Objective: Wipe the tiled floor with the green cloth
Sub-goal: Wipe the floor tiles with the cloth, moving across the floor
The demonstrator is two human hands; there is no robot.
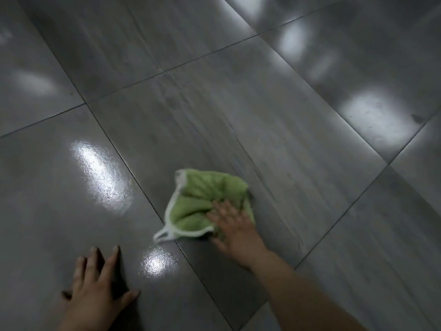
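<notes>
The green cloth (205, 201) lies bunched on the tiled floor (238, 96) near centre, at five o'clock. The right hand (235, 229) presses flat on it, fingers seemingly spread though blurred. The left hand (97, 285), at seven o'clock, rests spread and empty on the floor.

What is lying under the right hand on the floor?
The green cloth, bunched, lies flat under the right hand on the tiled floor. The floor beneath the cloth is covered.

One head-worn view looks steeply down, close over the grey tiled floor (238, 103).
</notes>
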